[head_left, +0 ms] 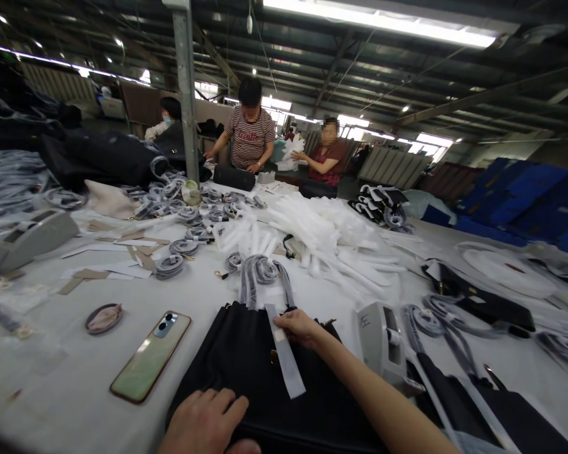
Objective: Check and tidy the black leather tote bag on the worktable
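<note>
A black bag (231, 353) lies on the pale table (80, 372) at the bottom centre of the frame, its plastic-wrapped handles (248, 284) reaching up toward the middle. The left hand (205, 419), at the bottom edge left of centre, rests on the bag with its fingers loosely spread. The right hand (297, 329), just right of centre, pinches the upper end of a flat white strip (288, 366) between thumb and fingers; the strip slants down across the bag's front, beside a small gold clasp (274, 357). A pale green phone (151, 356) lies in the lower left, near the bag, with a dark round dish (87, 318) beyond it. A grey tape dispenser (371, 334) stands right of the bag. Coiled straps (169, 267) lie left of centre, and white wrapping (312, 221) is heaped across the middle. In the upper centre, a person in a striped top (250, 135) stands behind the table
</note>
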{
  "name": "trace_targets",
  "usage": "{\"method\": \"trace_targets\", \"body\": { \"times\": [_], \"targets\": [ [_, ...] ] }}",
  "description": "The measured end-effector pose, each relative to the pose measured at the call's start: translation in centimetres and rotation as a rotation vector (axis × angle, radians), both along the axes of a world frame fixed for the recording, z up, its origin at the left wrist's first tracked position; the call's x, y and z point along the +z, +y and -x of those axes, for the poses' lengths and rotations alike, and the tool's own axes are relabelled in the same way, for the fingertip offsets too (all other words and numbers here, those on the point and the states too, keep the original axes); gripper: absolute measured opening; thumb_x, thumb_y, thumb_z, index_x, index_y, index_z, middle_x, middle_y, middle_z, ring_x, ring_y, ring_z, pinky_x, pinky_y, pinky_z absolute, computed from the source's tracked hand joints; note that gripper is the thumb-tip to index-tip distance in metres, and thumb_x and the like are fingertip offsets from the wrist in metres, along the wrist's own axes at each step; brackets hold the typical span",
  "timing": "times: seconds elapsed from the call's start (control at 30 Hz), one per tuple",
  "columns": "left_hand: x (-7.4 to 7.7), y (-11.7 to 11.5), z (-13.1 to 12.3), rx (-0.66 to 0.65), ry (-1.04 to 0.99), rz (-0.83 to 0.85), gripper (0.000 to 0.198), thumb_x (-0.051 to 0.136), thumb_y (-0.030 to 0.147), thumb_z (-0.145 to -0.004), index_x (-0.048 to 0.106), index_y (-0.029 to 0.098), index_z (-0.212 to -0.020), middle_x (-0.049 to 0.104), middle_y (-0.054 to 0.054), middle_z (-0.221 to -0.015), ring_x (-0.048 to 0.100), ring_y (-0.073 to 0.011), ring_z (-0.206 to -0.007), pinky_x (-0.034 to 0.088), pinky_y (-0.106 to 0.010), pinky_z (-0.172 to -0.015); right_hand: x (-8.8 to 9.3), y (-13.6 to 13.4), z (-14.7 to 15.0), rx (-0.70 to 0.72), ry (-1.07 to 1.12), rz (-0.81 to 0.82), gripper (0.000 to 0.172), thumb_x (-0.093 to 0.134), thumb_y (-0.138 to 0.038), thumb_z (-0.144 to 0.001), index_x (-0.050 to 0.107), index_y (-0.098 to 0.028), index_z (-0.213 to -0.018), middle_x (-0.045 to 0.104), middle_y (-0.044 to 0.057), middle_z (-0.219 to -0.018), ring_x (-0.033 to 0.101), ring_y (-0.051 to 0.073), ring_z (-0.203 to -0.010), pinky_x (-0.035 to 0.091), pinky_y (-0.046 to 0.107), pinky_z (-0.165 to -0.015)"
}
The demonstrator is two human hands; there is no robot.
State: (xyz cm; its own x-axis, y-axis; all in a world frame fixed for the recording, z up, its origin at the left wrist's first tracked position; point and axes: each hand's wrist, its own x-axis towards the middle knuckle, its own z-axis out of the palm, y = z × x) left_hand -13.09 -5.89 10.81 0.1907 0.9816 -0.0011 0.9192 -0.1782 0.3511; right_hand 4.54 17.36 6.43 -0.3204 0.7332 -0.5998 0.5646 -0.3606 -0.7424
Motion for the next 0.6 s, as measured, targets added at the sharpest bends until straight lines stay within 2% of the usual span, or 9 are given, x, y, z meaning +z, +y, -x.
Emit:
{"method": "trace_targets", "body": {
  "times": [0.1,0.2,0.3,0.4,0.5,0.6],
  "targets": [
    [2.1,1.7,1.6,0.007,-0.27,0.193,0.038,0.042,0.052,-0.091,0.065,0.03,-0.112,0.071,-0.003,-0.107,0.066,-0.0231,-0.096,0.049,-0.032,-0.083,1.1,-1.5,-1.1,-0.043,0.174,0.173,0.019,0.055,-0.03,-0.089,0.06,-0.014,-0.08,0.065,0.0,-0.069,0.061,0.011,-0.061,0.053,0.027,-0.071],
    [3.4,3.4,2.3,0.045,-0.399,0.236,0.04,0.036,0.049,-0.093,0.062,0.029,-0.116,0.068,-0.003,-0.115,0.063,-0.0218,-0.103,0.047,-0.032,-0.087,2.1,-2.6,-2.7,-0.06,0.251,0.311,0.022,0.055,-0.031,-0.087,0.063,-0.01,-0.083,0.07,0.008,-0.075,0.066,0.017,-0.067,0.055,0.033,-0.075],
    [3.2,4.1,1.8,0.033,-0.353,0.264,0.038,0.041,0.048,-0.091,0.066,0.025,-0.11,0.07,-0.006,-0.106,0.064,-0.0235,-0.097,0.047,-0.033,-0.086,2.3,-3.6,-3.9,-0.092,0.277,0.359,0.023,0.059,-0.03,-0.083,0.063,-0.008,-0.08,0.071,0.011,-0.073,0.067,0.019,-0.062,0.056,0.034,-0.068],
    [2.3,4.0,1.0,0.015,-0.335,0.317,0.037,0.04,0.047,-0.091,0.068,0.025,-0.102,0.071,-0.006,-0.097,0.064,-0.0235,-0.093,0.046,-0.034,-0.084,1.6,-4.6,-4.4,-0.155,0.295,0.316,0.018,0.066,-0.026,-0.079,0.061,-0.01,-0.072,0.067,0.007,-0.063,0.062,0.014,-0.053,0.054,0.026,-0.058],
    [1.7,3.6,1.0,0.059,-0.372,0.313,0.038,0.04,0.048,-0.092,0.066,0.025,-0.108,0.07,-0.005,-0.103,0.063,-0.0234,-0.098,0.045,-0.034,-0.088,0.7,-5.6,-4.2,-0.204,0.273,0.264,0.019,0.07,-0.023,-0.076,0.059,-0.011,-0.066,0.063,0.002,-0.057,0.058,0.01,-0.048,0.051,0.021,-0.053],
    [1.2,3.3,1.2,0.097,-0.399,0.312,0.039,0.04,0.049,-0.091,0.063,0.025,-0.113,0.068,-0.005,-0.109,0.061,-0.0231,-0.103,0.043,-0.035,-0.091,0.1,-6.5,-3.6,-0.218,0.21,0.235,0.017,0.07,-0.021,-0.076,0.06,-0.011,-0.066,0.065,0.003,-0.062,0.06,0.009,-0.052,0.052,0.02,-0.054]
  ]
}}
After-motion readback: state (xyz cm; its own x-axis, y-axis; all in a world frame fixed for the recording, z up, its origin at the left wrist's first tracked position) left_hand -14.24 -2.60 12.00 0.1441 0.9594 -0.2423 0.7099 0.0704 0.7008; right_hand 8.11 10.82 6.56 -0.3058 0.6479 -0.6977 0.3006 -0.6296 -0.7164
